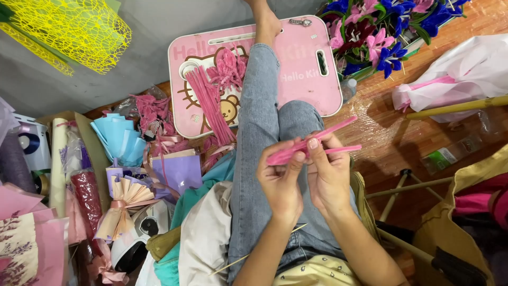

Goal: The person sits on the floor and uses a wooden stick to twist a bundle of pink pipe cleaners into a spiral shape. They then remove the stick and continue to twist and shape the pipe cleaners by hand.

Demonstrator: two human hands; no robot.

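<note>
- Pink pipe cleaners (312,144) are pinched between both hands over the person's lap, above the jeans-clad legs (264,132).
- Left hand (280,180) grips the lower end of the bundle between thumb and fingers; right hand (328,175) pinches it just beside, toward 3 o'clock, fingertips pressed on the stems.
- Long axis of the bundle runs from 8 o'clock up to 2 o'clock; its free ends stick out past the right hand toward 2 and 3 o'clock.
- At 11 o'clock from the hands a pink lap desk (296,69) lies on the floor, one leg stretched across it.
- On that desk lie a loose bunch of straight pink stems (209,103) and, at 1 o'clock from it, a heap of curled pink pieces (230,69).
- At 1 o'clock from the hands stands a bouquet of blue and pink flowers (381,32).
- At 9 o'clock lies folded blue paper (119,137), with a yellow net (79,29) far off at 10 o'clock.
</note>
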